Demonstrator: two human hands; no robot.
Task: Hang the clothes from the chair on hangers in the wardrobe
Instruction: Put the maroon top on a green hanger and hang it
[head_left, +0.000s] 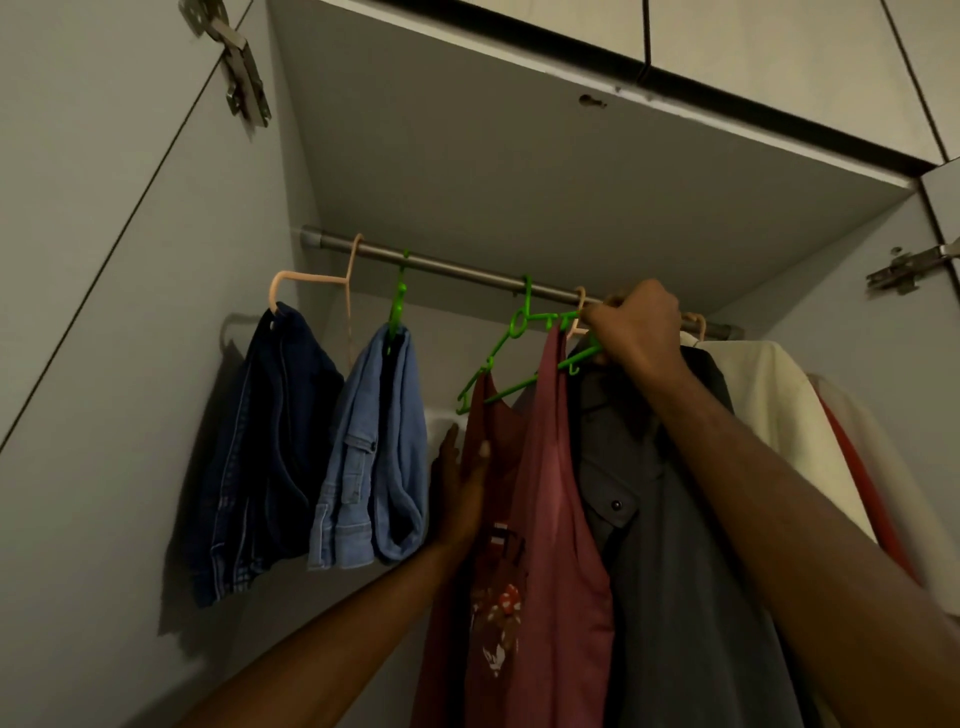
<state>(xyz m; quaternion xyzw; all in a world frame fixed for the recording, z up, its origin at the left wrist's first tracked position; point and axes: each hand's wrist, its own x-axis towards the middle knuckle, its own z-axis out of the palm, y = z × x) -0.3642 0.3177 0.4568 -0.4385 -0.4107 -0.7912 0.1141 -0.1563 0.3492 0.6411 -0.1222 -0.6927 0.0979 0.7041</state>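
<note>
A maroon sleeveless top (540, 519) hangs on a green hanger (519, 358) hooked over the wardrobe rail (467, 273). My right hand (636, 327) grips the right end of that green hanger just under the rail. My left hand (460, 488) lies flat with straight fingers against the left side of the maroon top. To the right of the top a dark grey shirt (670, 519) hangs, then a cream garment (779, 415).
Dark blue jeans (260, 457) hang on a peach hanger (311, 283) at the left, and light blue jeans (374, 457) on a second green hanger (397, 306). Open wardrobe doors with hinges (234, 62) flank both sides. A shelf panel (519, 156) lies above the rail.
</note>
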